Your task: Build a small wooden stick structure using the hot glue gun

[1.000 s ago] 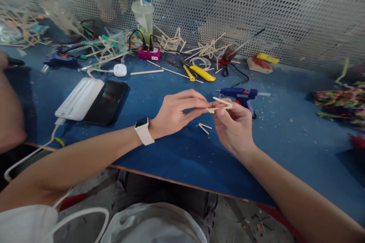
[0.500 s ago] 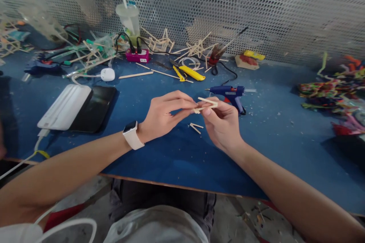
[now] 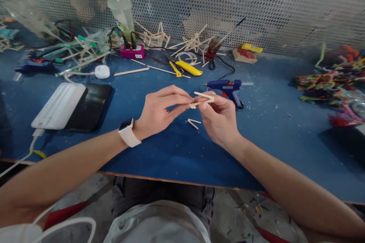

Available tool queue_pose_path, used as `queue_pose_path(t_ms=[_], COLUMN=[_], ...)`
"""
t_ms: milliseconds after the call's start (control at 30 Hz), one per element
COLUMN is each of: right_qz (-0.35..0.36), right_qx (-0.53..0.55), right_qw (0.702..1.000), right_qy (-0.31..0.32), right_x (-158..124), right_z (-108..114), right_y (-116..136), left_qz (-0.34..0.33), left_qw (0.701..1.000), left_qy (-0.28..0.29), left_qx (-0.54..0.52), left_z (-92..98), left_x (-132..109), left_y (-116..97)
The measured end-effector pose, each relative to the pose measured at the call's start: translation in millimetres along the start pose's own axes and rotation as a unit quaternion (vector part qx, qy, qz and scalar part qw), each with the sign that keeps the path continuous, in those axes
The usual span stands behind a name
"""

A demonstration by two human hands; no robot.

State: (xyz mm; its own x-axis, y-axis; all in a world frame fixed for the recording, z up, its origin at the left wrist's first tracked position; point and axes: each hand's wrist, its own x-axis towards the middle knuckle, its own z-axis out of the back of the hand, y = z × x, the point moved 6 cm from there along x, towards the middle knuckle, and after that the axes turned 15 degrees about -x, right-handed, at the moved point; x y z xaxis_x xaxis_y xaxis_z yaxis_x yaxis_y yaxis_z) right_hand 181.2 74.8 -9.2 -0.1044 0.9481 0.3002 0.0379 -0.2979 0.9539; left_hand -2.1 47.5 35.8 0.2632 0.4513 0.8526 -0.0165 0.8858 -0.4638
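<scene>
Above a blue table (image 3: 171,163), the right hand (image 3: 221,119) pinches a stick frame (image 3: 210,100); the left hand (image 3: 159,108) grips its left end. A glue gun (image 3: 224,85) lies beyond.

Held up in front of the blue hot glue gun (image 3: 221,84): pale V-shaped wooden-stick frame (image 3: 203,95), slim-armed, opening the same way as the nozzle (image 3: 204,84) points.
</scene>
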Motion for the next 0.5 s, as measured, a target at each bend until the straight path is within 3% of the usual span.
queue_pose_path(t_ms=[500], right_qz=[0.003], right_qx=[0.006], right_qw=[1.0], right_qy=[0.005], right_x=[-1.2], right_z=[-0.7], right_y=[0.2], left_qz=[-0.009], left_qw=[1.0], left_qy=[-0.001], left_qx=[0.008], left_z=[-0.4], left_x=[1.4], left_y=[-2.3])
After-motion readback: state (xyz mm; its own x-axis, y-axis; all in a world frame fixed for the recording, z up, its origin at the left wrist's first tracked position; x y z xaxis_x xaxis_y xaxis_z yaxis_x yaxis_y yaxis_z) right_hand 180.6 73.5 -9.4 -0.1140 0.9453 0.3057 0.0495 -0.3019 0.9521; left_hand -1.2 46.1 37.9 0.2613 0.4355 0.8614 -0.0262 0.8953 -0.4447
